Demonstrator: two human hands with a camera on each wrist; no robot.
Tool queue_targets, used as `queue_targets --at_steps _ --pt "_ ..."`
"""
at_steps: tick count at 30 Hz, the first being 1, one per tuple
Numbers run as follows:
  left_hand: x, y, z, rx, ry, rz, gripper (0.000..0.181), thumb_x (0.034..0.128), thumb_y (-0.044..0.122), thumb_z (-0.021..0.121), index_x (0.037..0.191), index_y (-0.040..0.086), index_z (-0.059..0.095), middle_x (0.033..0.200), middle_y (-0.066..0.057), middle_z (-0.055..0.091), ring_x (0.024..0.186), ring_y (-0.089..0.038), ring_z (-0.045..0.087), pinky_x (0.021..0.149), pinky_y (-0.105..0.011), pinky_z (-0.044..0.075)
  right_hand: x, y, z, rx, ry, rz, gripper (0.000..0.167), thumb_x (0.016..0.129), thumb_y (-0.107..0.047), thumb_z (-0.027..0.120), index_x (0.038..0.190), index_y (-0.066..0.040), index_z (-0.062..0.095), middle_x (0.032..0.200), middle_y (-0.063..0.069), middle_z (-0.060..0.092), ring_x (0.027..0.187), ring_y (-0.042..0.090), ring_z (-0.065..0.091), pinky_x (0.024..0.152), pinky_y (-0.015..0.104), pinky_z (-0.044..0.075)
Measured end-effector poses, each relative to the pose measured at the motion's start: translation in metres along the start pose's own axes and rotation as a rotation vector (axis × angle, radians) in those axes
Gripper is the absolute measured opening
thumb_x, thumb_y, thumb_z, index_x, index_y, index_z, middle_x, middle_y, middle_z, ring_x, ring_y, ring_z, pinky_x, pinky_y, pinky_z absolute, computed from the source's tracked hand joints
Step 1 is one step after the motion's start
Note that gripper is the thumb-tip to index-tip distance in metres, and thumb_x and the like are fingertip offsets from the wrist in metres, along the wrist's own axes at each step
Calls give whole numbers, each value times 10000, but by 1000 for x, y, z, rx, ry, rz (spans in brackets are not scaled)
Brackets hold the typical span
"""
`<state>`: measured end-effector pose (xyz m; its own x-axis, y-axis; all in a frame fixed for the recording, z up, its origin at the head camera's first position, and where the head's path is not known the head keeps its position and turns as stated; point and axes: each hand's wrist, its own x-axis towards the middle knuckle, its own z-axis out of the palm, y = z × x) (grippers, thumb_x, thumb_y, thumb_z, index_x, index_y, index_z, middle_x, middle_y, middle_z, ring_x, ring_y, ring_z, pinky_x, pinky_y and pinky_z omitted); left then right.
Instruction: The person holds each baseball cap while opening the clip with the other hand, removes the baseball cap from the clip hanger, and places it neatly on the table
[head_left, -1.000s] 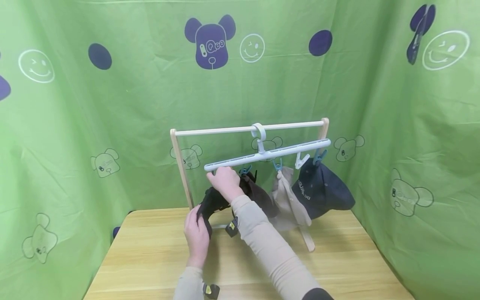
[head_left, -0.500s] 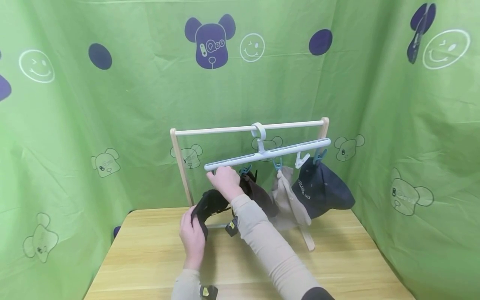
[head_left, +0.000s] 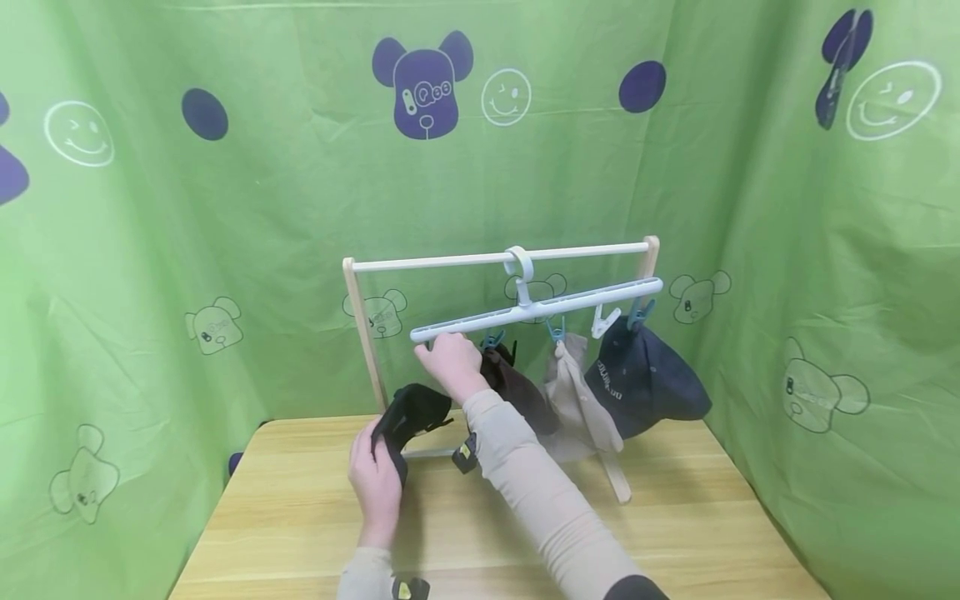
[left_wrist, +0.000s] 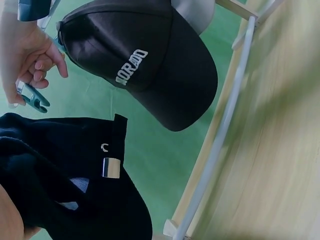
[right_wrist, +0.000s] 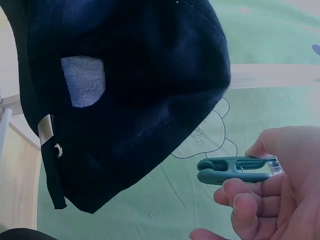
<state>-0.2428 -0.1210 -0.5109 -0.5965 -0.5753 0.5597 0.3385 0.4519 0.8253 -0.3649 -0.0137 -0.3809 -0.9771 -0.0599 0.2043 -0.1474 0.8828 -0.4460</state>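
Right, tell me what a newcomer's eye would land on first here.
Probably the bright green curtain filling the background, with its purple bear-like print near the top. Next, the pale hanger on the rack's white bar, caps clipped beneath. Then the dark cap in the left hand, apart from the teal clip in the right hand.

The left hand [head_left: 375, 475] is now farther from the right hand [head_left: 452, 364], drawn to its own left and slightly toward the person, and the black cap [head_left: 414, 411] it grips has shifted with it. The cap's far end, formerly tucked under the right hand, now stands apart from it, baring a strap [head_left: 439, 425] that points toward the right forearm. The left sleeve [head_left: 365, 573] follows leftward behind its hand.
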Motion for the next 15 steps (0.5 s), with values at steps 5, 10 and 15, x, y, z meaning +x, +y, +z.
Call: queue_targets --at_steps 5,10,15 --pt "0 0 -3 -4 6 -16 224 965 17 519 1103 46 694 1069 -137 694 1011 -238 638 903 -240 480 0 0 0 -13 -2 3 455 905 -481 532 594 -159 445 696 70 599 612 218 567 449 306 403" --pt "0 0 -6 -7 17 -43 226 970 33 520 1109 62 695 1084 -127 696 1029 -232 634 915 -245 474 0 -1 -1 -11 -7 -1 459 907 -480 525 588 -160 444 685 69 598 602 218 569 447 303 400" --pt "2 -3 -8 -5 30 -39 228 971 36 520 1110 70 698 1078 -125 696 1020 -231 636 913 -244 476 -1 -1 -3 -4 -15 -3 457 915 -467 511 583 -163 429 640 44 549 581 203 543 440 291 374"
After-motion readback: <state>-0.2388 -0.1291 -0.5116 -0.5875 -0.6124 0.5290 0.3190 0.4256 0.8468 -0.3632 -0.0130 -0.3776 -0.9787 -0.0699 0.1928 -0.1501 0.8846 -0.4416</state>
